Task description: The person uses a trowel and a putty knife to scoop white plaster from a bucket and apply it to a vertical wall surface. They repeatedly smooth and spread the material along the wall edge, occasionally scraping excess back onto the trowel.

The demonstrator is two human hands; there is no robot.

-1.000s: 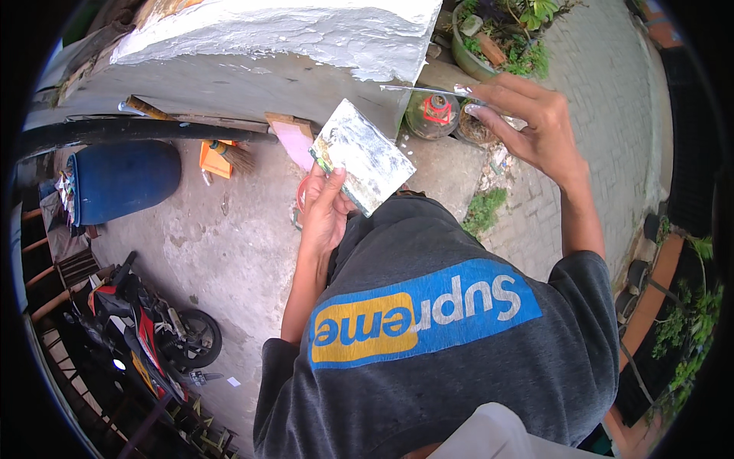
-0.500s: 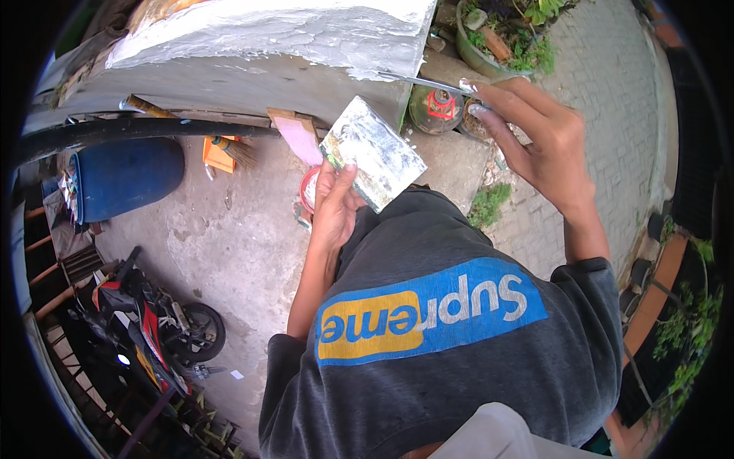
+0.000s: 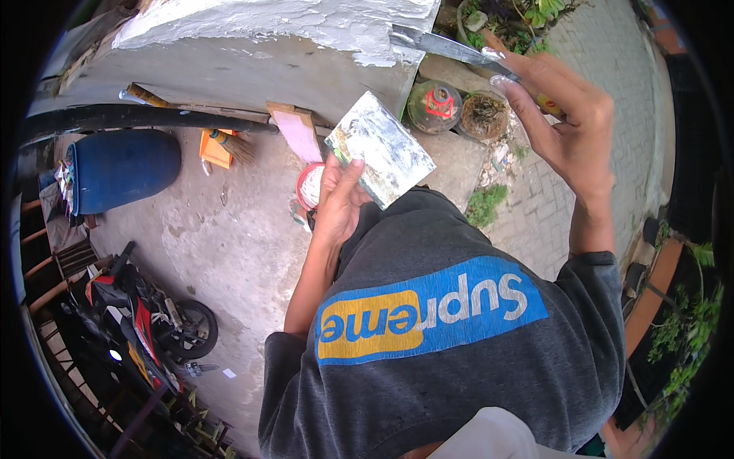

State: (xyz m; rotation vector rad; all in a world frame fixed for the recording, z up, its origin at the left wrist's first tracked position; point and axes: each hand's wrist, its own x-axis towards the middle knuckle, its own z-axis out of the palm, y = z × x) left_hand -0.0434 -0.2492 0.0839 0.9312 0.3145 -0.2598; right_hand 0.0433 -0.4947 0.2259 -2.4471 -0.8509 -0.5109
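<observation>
My right hand (image 3: 569, 122), its fingertips smeared white, pinches a putty knife (image 3: 447, 47). The knife's metal blade reaches left to the corner of a wall (image 3: 252, 86), where its tip seems to touch the rough white putty (image 3: 290, 24) on the upper part. Lower and to the left, my left hand (image 3: 340, 203) grips a flat rectangular board (image 3: 388, 149) by its near-left edge, thumb on top. White and grey smears cover the board's face. The knife's handle is mostly hidden behind my right fingers.
Near my left hand stand a red-rimmed bucket (image 3: 308, 187) with white stuff and a pink-faced board (image 3: 297, 139). A large bottle (image 3: 434, 107) and a plant pot (image 3: 485, 116) sit by the wall corner. Farther left are a blue barrel (image 3: 130, 172), a broom (image 3: 240, 147) and a motorcycle (image 3: 145, 321).
My right hand has moved right, and the putty knife's tip has shifted farther off and to the right. The blade has turned to show more of its face. My left hand still holds the board.
</observation>
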